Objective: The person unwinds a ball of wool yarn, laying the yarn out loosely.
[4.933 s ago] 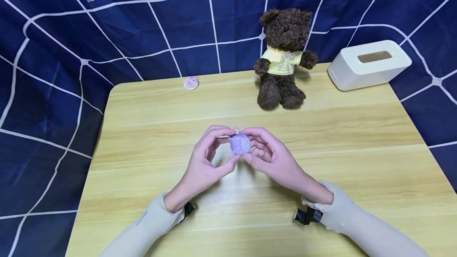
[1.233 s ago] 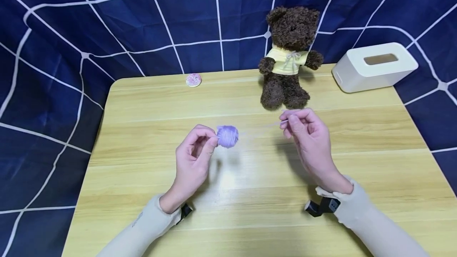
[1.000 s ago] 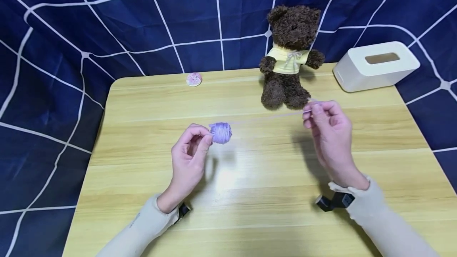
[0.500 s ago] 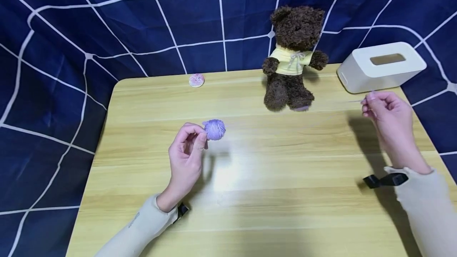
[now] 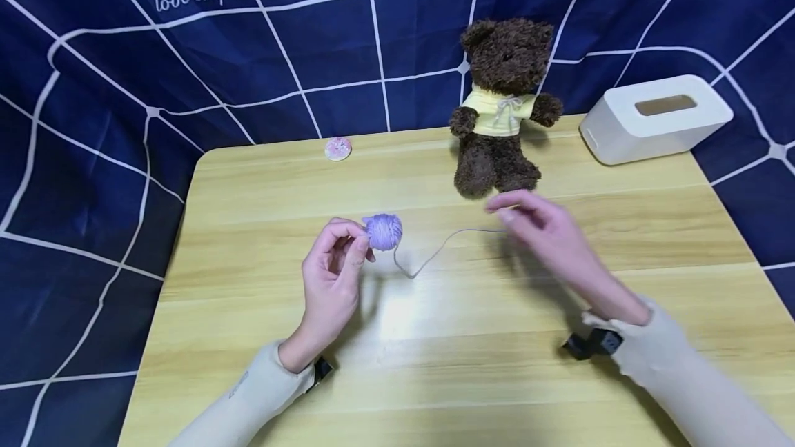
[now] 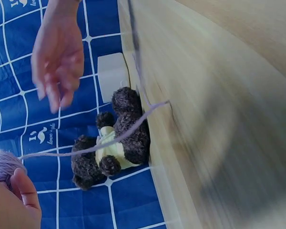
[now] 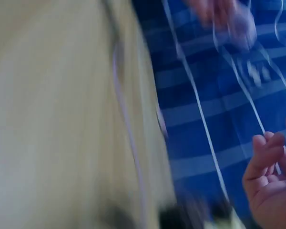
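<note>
Yarn ball: the purple ball of yarn (image 5: 384,232) is held up off the counter (image 5: 435,378), at its middle, wound apart from one free strand.
Strand: the loose purple strand (image 5: 462,230) droops slack from the ball to the wood, then passes out of sight behind the right hand in the head view.
Left hand: the left hand (image 5: 332,280) pinches the near side of the ball between thumb and fingers. A light, steady pinch should suit; a hard one could crush the winding or trap the turns.
Right hand: the right hand (image 5: 551,234) hangs above the strand, blurred, fingers loosely spread, with no yarn visible between them.
Strand handling: it seems best to pinch the strand close to the ball and guide it in smooth, even pulls; jerks could tighten or tangle the wraps.
Slack: keep it in one open curve, well off the bear's feet, where it might snag.
Behind: the brown bear (image 5: 497,114) in a yellow shirt sits near the right hand, the white box (image 5: 658,133) farther right, a pink disc (image 5: 338,149) at the back edge.
</note>
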The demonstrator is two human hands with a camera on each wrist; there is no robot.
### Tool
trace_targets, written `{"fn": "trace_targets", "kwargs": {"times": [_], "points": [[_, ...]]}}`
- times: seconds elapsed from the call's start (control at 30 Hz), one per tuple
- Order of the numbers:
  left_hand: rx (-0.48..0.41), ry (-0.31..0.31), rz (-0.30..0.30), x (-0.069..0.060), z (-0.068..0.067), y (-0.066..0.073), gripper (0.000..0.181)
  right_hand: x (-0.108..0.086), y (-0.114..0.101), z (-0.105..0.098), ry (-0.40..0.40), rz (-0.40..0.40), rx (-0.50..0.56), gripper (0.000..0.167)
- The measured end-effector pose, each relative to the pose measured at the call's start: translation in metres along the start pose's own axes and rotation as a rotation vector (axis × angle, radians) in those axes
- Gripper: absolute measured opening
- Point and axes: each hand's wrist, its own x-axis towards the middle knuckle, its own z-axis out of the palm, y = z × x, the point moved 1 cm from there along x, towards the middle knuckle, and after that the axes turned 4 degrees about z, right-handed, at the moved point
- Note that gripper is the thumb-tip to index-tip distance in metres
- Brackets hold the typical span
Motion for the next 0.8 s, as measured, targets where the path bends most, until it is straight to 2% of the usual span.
{"fn": "trace_targets", "kwargs": {"times": [0.1,0.2,0.27,0.33,0.43,0.6,0.67,0.8], "points": [[-0.001,-0.001,0.004,0.0,0.001,-0.001,0.026,0.009,-0.013,0.045,-0.203,-0.04,0.199,0.04],[-0.008,-0.005,-0.005,0.0,0.002,-0.002,0.03,0.016,-0.019,0.077,-0.379,-0.051,0.335,0.046],[-0.011,-0.011,-0.01,0.0,0.003,-0.003,0.031,0.018,-0.02,0.09,-0.448,-0.055,0.379,0.041],[-0.009,-0.015,-0.01,0.0,0.004,-0.003,0.032,0.018,-0.02,0.093,-0.453,-0.059,0.387,0.032],[-0.004,-0.012,-0.003,0.001,0.003,-0.004,0.031,0.018,-0.02,0.083,-0.36,-0.076,0.365,0.028],[-0.004,-0.004,0.003,0.0,0.001,-0.005,0.032,0.016,-0.013,0.038,-0.1,-0.086,0.359,0.031],[0.0,0.0,0.005,-0.001,0.0,-0.005,0.032,0.014,-0.008,0.016,-0.008,-0.099,0.429,0.032],[0.001,0.01,0.011,-0.002,-0.002,-0.006,0.031,0.009,0.006,-0.028,0.151,-0.15,0.633,0.031]]}}
